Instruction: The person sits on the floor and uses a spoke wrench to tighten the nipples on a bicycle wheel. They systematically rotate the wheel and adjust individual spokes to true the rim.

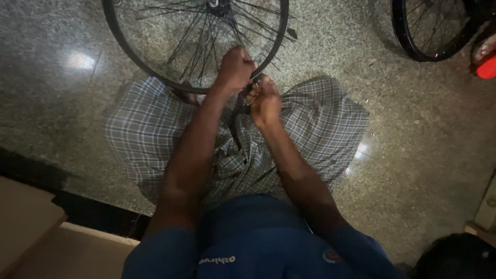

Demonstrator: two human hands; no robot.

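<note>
The bicycle wheel stands on the speckled floor, its lower rim resting against the person's checked cloth at the knees. The left hand is closed around the rim and spokes there. Just beside it, the right hand pinches something small and dark I cannot identify. A second wheel lies near the floor's upper right corner.

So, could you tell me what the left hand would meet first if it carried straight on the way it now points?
The left hand points away from the body, at the rim of the bicycle wheel. Going on, it would probably meet the wheel's thin spokes first, then the hub; depth is hard to judge from above.
</note>
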